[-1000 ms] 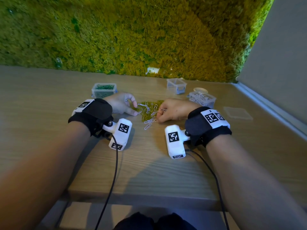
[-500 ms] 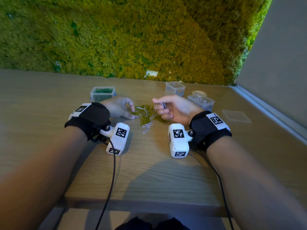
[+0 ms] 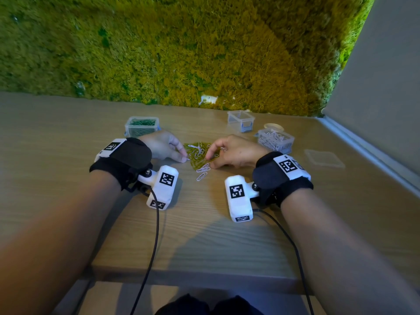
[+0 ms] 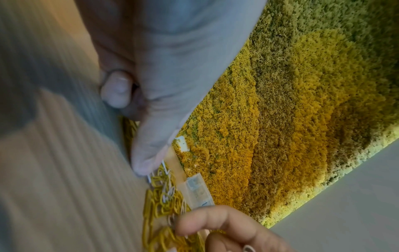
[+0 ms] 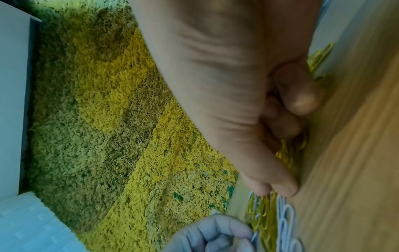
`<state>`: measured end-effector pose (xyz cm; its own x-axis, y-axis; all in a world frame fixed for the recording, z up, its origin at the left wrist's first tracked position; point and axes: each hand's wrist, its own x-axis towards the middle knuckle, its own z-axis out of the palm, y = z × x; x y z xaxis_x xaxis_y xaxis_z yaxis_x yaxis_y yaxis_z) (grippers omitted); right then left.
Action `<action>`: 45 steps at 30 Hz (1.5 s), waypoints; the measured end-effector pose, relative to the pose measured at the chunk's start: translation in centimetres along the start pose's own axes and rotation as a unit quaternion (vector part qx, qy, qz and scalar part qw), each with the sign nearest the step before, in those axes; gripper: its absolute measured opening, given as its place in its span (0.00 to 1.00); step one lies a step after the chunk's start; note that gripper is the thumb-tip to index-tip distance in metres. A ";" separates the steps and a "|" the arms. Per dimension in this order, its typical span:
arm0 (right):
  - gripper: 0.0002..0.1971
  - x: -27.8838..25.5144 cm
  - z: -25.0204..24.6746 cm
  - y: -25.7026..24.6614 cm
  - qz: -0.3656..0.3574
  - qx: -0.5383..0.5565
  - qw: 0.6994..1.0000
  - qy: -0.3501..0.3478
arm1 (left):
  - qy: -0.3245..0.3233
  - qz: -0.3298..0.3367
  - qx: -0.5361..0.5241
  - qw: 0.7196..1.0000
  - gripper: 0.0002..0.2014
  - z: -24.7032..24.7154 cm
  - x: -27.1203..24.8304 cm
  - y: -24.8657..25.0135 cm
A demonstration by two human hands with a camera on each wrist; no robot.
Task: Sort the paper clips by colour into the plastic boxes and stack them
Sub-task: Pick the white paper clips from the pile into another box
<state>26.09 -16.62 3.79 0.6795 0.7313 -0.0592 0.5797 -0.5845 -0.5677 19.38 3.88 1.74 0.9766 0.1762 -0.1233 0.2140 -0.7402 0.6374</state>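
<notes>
Fingers of the left hand [image 3: 162,145] curl down at the left side of the paper clip pile [image 3: 197,153], thumb and forefinger tips pressed together on a white clip at the pile's edge; left wrist view shows the thumb tip [image 4: 146,163] down on the table right at a clip. Right hand [image 3: 229,153] sits on the pile's right side, fingers bent, forefinger and thumb tips down in the yellow clips, apparently pinching some; exact grip hard to tell, right wrist view blurred. Pile lies mid-table, toward the far edge, between both hands: mostly yellow clips with white ones mixed in, a few loose white clips [image 3: 203,171] just nearer the person. Box of green clips [image 3: 141,128] behind the left hand, near the far edge. Empty clear box [image 3: 241,120] far edge, right of centre. Box of white clips [image 3: 275,140] just beyond the right wrist, toward the right edge. Flat clear lid [image 3: 323,158] further right, near the right edge. Wooden table [image 3: 204,235], moss wall [image 3: 181,53] behind.
</notes>
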 end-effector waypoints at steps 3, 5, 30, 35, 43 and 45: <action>0.13 -0.1 0.0 0.1 -0.012 -0.016 1.000 -0.002 | -0.007 0.001 0.006 1.000 0.04 0.1 0.1 0.1; 0.12 -0.1 0.0 0.1 -0.023 -0.022 0.999 -0.005 | -0.005 0.000 0.013 1.000 0.03 0.1 0.3 0.1; 0.10 0.0 0.8 -1.4 -0.068 -0.081 0.991 -0.085 | -0.031 -0.059 -0.508 0.859 0.11 1.0 -0.2 2.2; 0.06 0.2 1.4 -1.8 -0.065 -0.125 0.986 -0.092 | -0.003 -0.063 -0.460 0.885 0.10 1.1 -0.1 2.0; 0.03 0.0 1.3 -1.9 -0.062 -0.132 0.985 -0.093 | 0.014 -0.016 -0.458 0.889 0.08 0.8 -0.3 1.7; 0.07 0.0 1.2 -1.8 -0.064 -0.121 0.987 -0.082 | 0.016 -0.005 -0.459 0.888 0.08 0.7 -0.3 1.6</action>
<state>24.51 -15.16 3.80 0.5233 0.8399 -0.1439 0.7596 -0.5362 -0.3679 19.44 2.17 2.30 0.9706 0.2092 -0.1191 0.1001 0.0989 0.9900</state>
